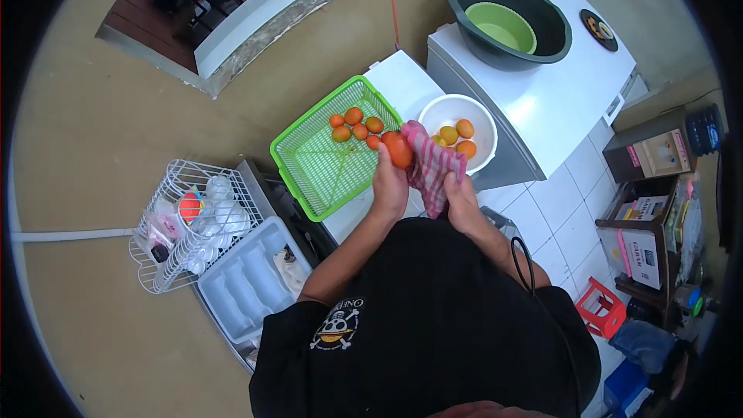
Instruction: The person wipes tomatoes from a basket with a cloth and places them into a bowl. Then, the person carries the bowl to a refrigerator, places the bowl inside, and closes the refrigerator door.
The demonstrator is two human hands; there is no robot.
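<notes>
My left hand (391, 184) is closed around a red tomato (398, 150), held up above the right side of a green basket (298, 162). In my right hand (462, 201) is a pink checkered cloth (433, 166), whose left edge touches the tomato. Several smaller orange-red tomatoes (359, 131) lie in the basket's upper right part. To the right stands a white bowl (486, 120) with several orange-yellow tomatoes (464, 128) inside; the cloth hides part of its left side.
A white wire rack (174, 178) and a light blue divided tray (232, 286) stand at the left. On the white appliance (569, 108) sit a dark green basin (507, 62) holding a light green basket (501, 27). A red stool (602, 308) is on the tiled floor.
</notes>
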